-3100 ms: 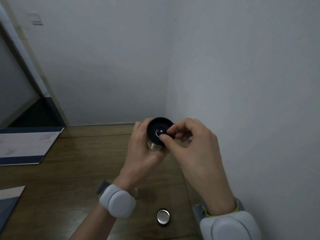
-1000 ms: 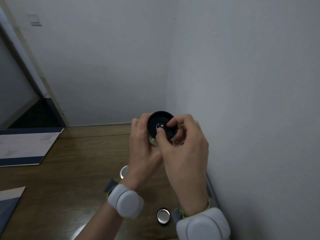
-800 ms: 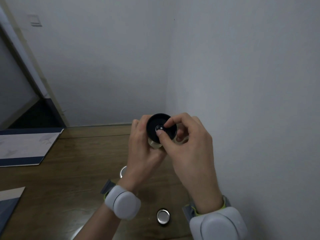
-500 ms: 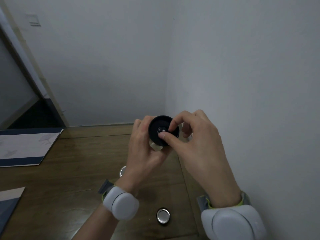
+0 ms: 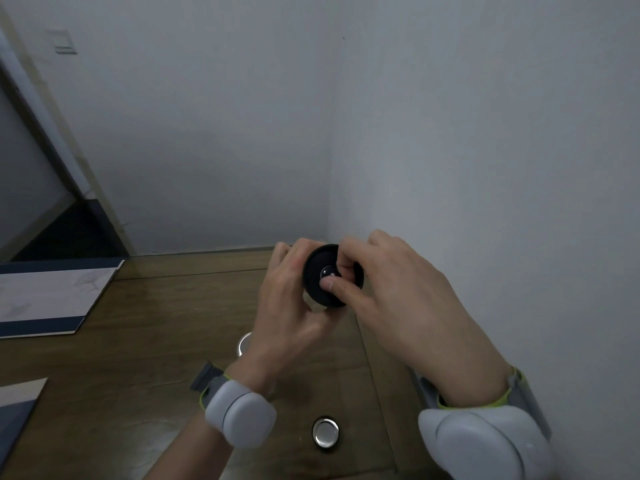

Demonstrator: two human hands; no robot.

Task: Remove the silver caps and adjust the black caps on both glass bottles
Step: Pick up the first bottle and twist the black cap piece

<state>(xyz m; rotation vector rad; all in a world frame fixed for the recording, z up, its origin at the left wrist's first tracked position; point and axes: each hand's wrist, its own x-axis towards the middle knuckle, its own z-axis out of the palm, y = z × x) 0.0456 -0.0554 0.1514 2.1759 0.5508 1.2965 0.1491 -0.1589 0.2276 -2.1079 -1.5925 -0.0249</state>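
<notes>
Black cap (image 5: 320,277) faces the camera, a round dark disc with a small shiny centre, held up above the wooden table (image 5: 145,327) close to the corner where the two pale walls meet. Left hand (image 5: 287,306) wraps its fingers around what lies behind and under the disc; the glass bottle it presumably sits on is almost wholly hidden by the palm and the cap, so its shape cannot be made out. Right hand (image 5: 398,292) reaches in from the right, thumb and forefinger pinching at the middle of the cap, the thumb tip lying over the shiny centre and the remaining fingers curled behind the rim, where they go out of sight. Whether a silver piece sits between the fingertips is too small to tell. On the table near the bottom edge lies one silver cap (image 5: 325,434), open side up, well apart from both hands. A second rounded silver object (image 5: 244,342) peeks out from behind the left wrist, mostly covered, so what it is stays unclear. Both wrists carry grey bands; the right one is cut off by the lower edge. At far left a blue-and-white board (image 5: 52,296) runs out of view.
</notes>
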